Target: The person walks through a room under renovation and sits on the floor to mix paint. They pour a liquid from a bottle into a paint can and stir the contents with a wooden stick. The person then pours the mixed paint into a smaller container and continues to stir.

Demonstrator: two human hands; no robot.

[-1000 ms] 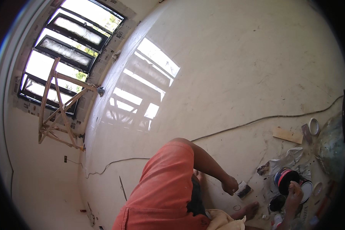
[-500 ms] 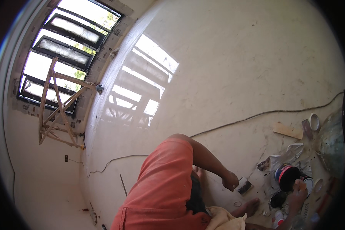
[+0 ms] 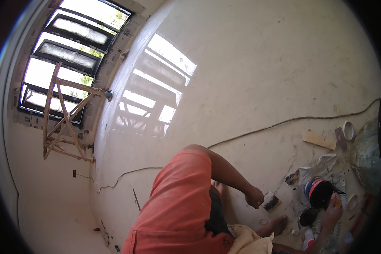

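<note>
My left hand (image 3: 255, 197) hangs over the floor with its fingers curled shut. Right beside it is a flat, dark-smeared rectangular piece (image 3: 270, 201); whether the fingers grip it or anything else, I cannot make out. My right hand (image 3: 333, 210) is closed around a small orange-tan thing (image 3: 338, 202), mostly hidden by the fingers, at the edge of an open can. The can (image 3: 312, 186) has a blue and red outside and looks black inside. Next to it lies a black round lid or dish (image 3: 307, 216). Crumpled, stained plastic (image 3: 324, 164) lies under and behind the can.
A rounded translucent container (image 3: 366, 156) stands at the far right, near a tape roll (image 3: 348, 131) and a wooden board (image 3: 319, 139). A red and white bottle (image 3: 309, 239) lies low at the right. A cable (image 3: 262, 129) crosses the floor; a wooden frame (image 3: 72, 114) stands by the window.
My right hand has shifted slightly right and up at the can's rim, still closed on the orange-tan thing. My left hand stays closed beside the flat piece. The view has tilted a little.
</note>
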